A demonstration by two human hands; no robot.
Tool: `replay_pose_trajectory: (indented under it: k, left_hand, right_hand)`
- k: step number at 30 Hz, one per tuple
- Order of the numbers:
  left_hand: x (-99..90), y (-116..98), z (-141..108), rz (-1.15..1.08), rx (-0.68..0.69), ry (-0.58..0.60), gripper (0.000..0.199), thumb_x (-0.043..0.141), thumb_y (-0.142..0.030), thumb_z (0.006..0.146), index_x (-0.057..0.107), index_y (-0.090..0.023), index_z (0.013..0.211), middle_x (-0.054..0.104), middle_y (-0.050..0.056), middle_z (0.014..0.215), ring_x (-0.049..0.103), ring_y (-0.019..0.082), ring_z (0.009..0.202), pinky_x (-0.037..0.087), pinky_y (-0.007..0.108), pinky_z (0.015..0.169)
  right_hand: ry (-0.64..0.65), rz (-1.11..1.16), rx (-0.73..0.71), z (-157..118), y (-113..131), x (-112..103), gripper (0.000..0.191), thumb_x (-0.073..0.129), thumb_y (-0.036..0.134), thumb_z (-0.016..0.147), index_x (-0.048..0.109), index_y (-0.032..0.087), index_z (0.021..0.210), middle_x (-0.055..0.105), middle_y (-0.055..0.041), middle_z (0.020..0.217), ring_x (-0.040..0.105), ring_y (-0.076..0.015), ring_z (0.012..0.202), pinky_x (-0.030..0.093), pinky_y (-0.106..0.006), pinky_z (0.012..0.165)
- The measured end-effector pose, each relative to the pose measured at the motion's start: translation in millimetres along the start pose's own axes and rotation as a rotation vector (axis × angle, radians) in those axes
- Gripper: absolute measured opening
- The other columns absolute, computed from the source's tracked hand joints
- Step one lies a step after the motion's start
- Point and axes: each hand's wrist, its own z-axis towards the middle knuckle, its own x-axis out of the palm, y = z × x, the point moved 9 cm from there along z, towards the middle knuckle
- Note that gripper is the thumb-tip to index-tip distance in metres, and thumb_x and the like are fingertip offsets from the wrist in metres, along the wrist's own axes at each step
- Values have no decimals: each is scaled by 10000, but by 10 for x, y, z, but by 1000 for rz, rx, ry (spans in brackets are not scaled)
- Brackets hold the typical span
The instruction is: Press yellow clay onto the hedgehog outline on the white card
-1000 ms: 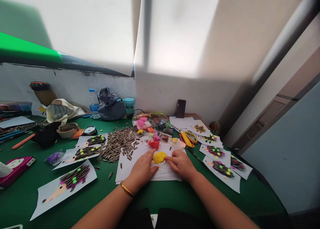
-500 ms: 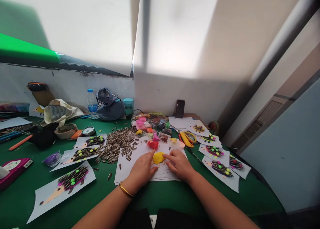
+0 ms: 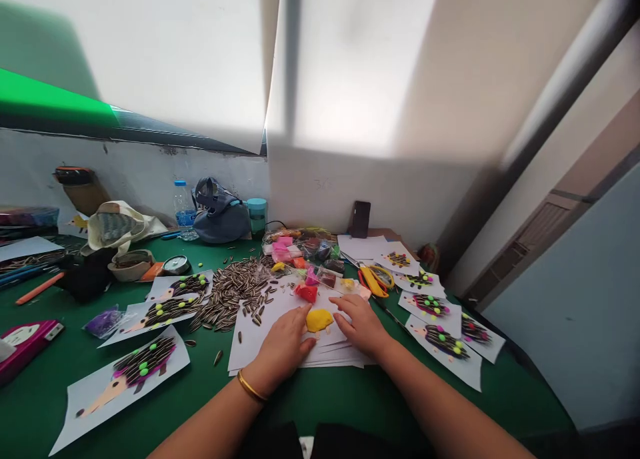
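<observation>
A flattened lump of yellow modelling clay (image 3: 319, 321) lies on a stack of white paper (image 3: 280, 303) in front of me. At its left edge is my left hand (image 3: 286, 339), open, fingers stretched forward and a gold bangle at the wrist. My right hand (image 3: 361, 324) is open to the right of the clay, its fingers a little apart from it. Just beyond the clay sits a red piece of clay in a wrapper (image 3: 306, 292). Sunflower seeds (image 3: 233, 291) are heaped on the left and spill onto the paper.
Hedgehog pictures with seed spines lie on the left (image 3: 125, 385) and on the right (image 3: 445, 345). Yellow-handled scissors (image 3: 375, 280) rest behind my right hand. Bagged clay (image 3: 315, 247), a phone (image 3: 361, 219), a water bottle (image 3: 184, 212) and a blue bag (image 3: 220, 215) stand along the wall.
My right hand has lifted off the yellow clay and shifted slightly right. My left hand stays at the clay's left side.
</observation>
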Motion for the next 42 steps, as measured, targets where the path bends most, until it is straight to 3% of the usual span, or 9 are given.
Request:
replay_pose_trajectory:
  k: [5, 9, 16, 22, 28, 34, 38, 42]
  left_hand:
    - [1, 7, -9, 7, -27, 27, 645, 607, -248, 817, 389, -196, 1422, 519, 120, 1398, 484, 271, 1290, 382, 447, 1103]
    - [2, 22, -14, -11, -69, 72, 644, 596, -244, 821, 388, -204, 1429, 510, 116, 1413, 477, 268, 1304, 382, 446, 1111]
    - [47, 98, -34, -24, -122, 99, 680, 604, -222, 791, 391, -220, 1436, 498, 106, 1436, 461, 272, 1325, 373, 462, 1127]
    - [103, 155, -55, -29, -130, 104, 718, 608, -192, 761, 392, -251, 1443, 489, 89, 1452, 461, 285, 1328, 386, 489, 1119]
    - [139, 199, -69, -30, -159, 149, 718, 602, -217, 769, 387, -277, 1452, 469, 67, 1471, 451, 289, 1337, 390, 494, 1119]
    - [108, 190, -77, -51, -151, 125, 739, 610, -195, 753, 386, -281, 1452, 470, 64, 1470, 452, 286, 1336, 390, 487, 1121]
    - [102, 165, -67, -56, -163, 161, 736, 589, -199, 767, 365, -271, 1464, 436, 64, 1495, 425, 280, 1356, 346, 494, 1143]
    - [84, 127, -54, -47, -165, 183, 735, 590, -203, 768, 356, -243, 1464, 440, 76, 1492, 425, 271, 1356, 295, 499, 1164]
  right_hand:
    - [-60, -85, 79, 382, -252, -226, 271, 516, 284, 903, 618, 237, 1150, 669, -65, 1096, 576, -237, 1049, 434, -387, 928]
    - [-121, -180, 295, 794, -875, -389, 260, 525, 295, 882, 602, 224, 1120, 654, -67, 1166, 557, -226, 1118, 422, -366, 973]
    - [-158, -248, 514, 1411, -2009, -567, 171, 496, 274, 880, 631, 184, 933, 484, -99, 1434, 308, -300, 1383, 319, -486, 1077]
    - [-104, -252, 560, 1817, -2442, -434, 242, 491, 329, 900, 665, 173, 837, 414, -83, 1495, 226, -314, 1423, 309, -505, 1086]
    - [-74, -228, 557, 2060, -2511, -250, 296, 483, 364, 908, 690, 158, 857, 391, -109, 1505, 170, -339, 1442, 291, -537, 1083]
    - [-134, -182, 531, 2019, -2347, -327, 283, 454, 316, 906, 682, 161, 845, 462, -134, 1445, 263, -347, 1408, 294, -528, 1083]
    - [-155, -120, 427, 1834, -1932, -339, 218, 479, 264, 873, 671, 163, 887, 540, -145, 1364, 395, -297, 1337, 322, -462, 1086]
    - [-130, -35, 249, 1400, -1184, -273, 238, 516, 278, 856, 648, 200, 1038, 596, -83, 1296, 500, -229, 1239, 368, -393, 1070]
